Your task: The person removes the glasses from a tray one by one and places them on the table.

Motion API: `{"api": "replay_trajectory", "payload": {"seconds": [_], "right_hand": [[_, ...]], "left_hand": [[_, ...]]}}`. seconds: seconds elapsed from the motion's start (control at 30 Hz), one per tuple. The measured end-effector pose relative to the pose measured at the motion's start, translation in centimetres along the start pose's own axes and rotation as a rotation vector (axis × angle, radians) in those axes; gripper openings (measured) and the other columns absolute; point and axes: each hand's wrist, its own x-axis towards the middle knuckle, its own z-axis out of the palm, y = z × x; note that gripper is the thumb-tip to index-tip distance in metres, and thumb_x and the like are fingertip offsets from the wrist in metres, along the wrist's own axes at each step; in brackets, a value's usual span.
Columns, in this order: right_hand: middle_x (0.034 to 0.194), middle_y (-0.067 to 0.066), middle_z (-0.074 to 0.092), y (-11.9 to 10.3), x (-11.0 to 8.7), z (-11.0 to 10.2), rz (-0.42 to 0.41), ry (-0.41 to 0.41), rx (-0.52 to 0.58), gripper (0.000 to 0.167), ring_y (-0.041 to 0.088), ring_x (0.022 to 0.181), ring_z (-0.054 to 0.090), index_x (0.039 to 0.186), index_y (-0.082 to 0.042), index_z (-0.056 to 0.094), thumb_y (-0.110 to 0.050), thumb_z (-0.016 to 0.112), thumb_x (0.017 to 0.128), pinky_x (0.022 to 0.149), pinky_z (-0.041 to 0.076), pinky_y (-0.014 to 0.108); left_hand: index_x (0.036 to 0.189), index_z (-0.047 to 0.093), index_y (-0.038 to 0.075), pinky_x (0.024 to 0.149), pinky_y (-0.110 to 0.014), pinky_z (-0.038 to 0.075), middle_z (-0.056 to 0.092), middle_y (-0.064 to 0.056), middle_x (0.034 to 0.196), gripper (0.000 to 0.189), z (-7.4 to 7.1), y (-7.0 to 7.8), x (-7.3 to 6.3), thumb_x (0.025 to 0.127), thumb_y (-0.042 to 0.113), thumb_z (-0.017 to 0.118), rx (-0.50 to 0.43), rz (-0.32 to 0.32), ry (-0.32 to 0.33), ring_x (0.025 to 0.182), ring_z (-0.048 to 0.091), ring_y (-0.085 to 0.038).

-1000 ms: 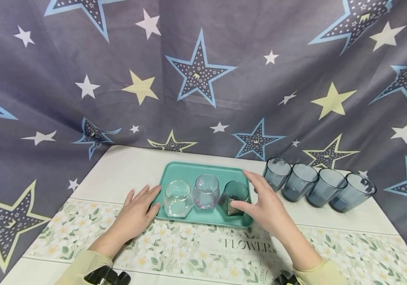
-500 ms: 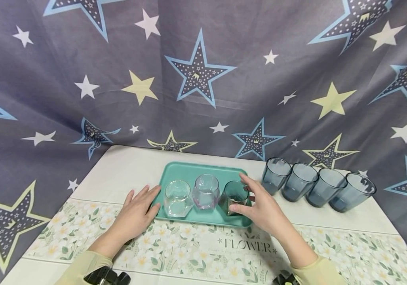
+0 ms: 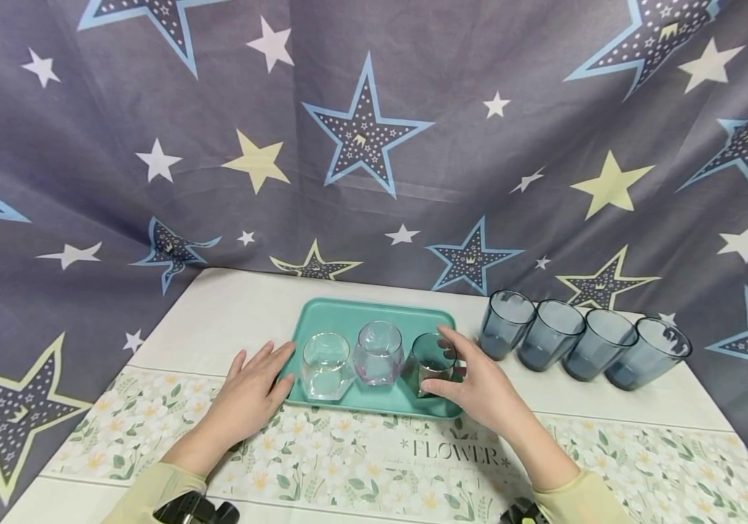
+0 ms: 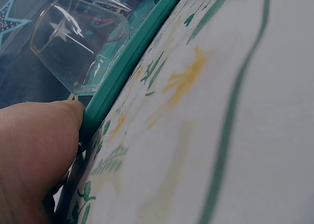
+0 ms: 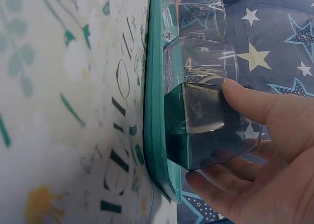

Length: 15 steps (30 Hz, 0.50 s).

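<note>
Dark glass (image 5: 208,128) stands on tray (image 3: 351,314) before starry curtain (image 3: 452,175).

What a teal on that tray (image 3: 374,311)! On it, a clear glass (image 3: 327,370), then a faintly lilac glass (image 3: 378,355), then a dark green glass (image 3: 426,362) going smoky. Right of the tray, four tumblers (image 3: 591,351) in translucent slate blue. In front of it runs a floral band (image 3: 335,453): white and yellow blooms (image 3: 261,479), green leaves (image 3: 356,482), dark "FLOWER" lettering (image 3: 455,451). Off-white desk (image 3: 233,306) behind it, and beyond, a purple-grey curtain (image 3: 452,167) bursting with white, yellow and blue-edged stars (image 3: 258,160)!
</note>
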Motion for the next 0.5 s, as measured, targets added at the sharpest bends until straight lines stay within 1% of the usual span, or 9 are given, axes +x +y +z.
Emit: {"api": "replay_trajectory", "payload": {"seconds": [0.37,0.5], "right_hand": [[0.162,0.012,0.055,-0.02,-0.01,0.01,0.013,0.003,-0.015,0.096,0.039,0.146,0.055,0.173,-0.021,0.038,-0.031,0.092,0.095,0.117,0.051,0.053],[0.161,0.013,0.056,0.03,-0.01,-0.01,0.012,0.003,-0.009,0.095,0.039,0.145,0.056,0.173,-0.02,0.039,-0.03,0.092,0.094,0.117,0.051,0.053]], "left_hand": [[0.169,0.046,0.006,0.129,-0.073,0.007,0.049,-0.016,0.169,0.058,-0.04,-0.12,0.13,0.116,0.027,0.059,-0.005,-0.006,-0.01,0.161,0.035,-0.045],[0.169,0.045,0.006,0.129,-0.073,0.007,0.049,-0.016,0.169,0.058,-0.04,-0.13,0.08,0.116,0.027,0.059,-0.007,-0.008,-0.011,0.161,0.035,-0.045]]}}
